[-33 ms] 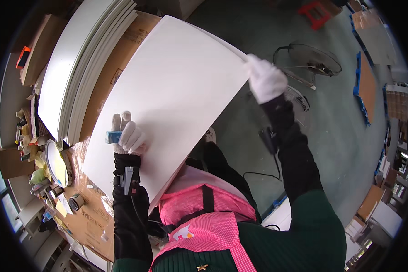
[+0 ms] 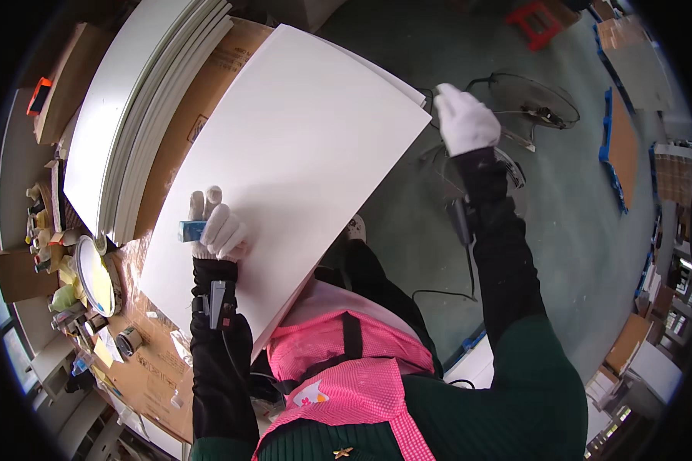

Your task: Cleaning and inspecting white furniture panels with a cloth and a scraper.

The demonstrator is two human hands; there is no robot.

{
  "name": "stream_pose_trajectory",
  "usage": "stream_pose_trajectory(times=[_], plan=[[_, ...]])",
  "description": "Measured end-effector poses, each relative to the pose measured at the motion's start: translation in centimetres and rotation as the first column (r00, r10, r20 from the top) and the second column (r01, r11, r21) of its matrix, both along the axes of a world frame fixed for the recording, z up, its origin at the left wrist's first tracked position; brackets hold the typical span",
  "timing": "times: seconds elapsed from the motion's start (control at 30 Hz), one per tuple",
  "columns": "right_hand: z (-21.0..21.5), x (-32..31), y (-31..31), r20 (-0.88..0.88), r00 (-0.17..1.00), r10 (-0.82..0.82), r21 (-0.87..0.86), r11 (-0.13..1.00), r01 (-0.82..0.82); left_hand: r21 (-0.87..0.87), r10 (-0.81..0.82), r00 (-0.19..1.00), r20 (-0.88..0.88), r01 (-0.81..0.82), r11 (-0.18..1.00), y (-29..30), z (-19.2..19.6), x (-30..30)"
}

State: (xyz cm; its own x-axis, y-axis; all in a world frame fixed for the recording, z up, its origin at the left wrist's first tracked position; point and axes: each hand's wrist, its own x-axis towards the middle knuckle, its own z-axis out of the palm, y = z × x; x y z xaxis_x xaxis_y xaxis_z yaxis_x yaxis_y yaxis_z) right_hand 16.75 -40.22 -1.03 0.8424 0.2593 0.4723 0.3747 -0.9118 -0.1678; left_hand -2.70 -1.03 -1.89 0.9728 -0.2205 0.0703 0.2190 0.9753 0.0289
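Dark printed lines and symbols ran across the brown cardboard (image 2: 150,376) covering the worktable, and a boxed mark in the same dark ink showed on it between the stacked boards (image 2: 142,115) and the loose white board (image 2: 307,146). A white patch with a pink flower sat on the person's pink checked apron (image 2: 346,403). Of the containers, a round tub (image 2: 80,267) near the table's far-left side had something pale and yellow in it; a small tin (image 2: 129,343) stood near it, its contents too small to tell, and a cluster of bottles and jars (image 2: 42,230) crowded beyond. The loose board lay slanting over the cardboard, its near edge reaching the person's front. On its lower left part rested the gloved left hand (image 2: 221,230), two fingers stretched out, the others curled, with a small blue block (image 2: 192,231) gripped in it. The gloved right hand (image 2: 467,121) was just beside the board's right corner, apart from it, fingers together and loosely extended, with nothing in its hold.
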Motion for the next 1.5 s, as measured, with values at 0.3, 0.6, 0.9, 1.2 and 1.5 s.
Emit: stream_pose_trajectory(times=[0.3, 0.6, 0.9, 1.2, 1.5], plan=[[1.3, -10.5, 7.0, -0.250, 0.806, 0.537, 0.206, 0.843, -0.497, 0.023, -0.002, 0.999, 0.038, 0.001, 1.000, 0.4, -0.4, -0.2], [3.3, -6.5, 4.4, -0.217, 0.898, 0.382, 0.223, 0.915, -0.336, 0.026, 0.013, 1.000, -0.017, -0.013, 1.000, 0.5, -0.4, -0.3], [0.2, 1.5, -0.3, -0.144, 0.986, -0.080, 0.045, 0.995, 0.088, 0.031, 0.005, 1.000, 0.007, -0.005, 0.999, 0.2, 0.1, 0.0], [1.6, -7.9, 3.2, -0.181, 0.955, 0.233, 0.063, 0.972, -0.225, 0.035, 0.015, 1.000, 0.011, -0.016, 0.999, 0.6, -0.1, -0.3], [1.7, -5.2, 0.2, -0.310, 0.943, 0.118, 0.268, 0.963, -0.032, 0.045, 0.015, 1.000, 0.001, -0.015, 0.999, 0.9, -0.8, -0.5]])
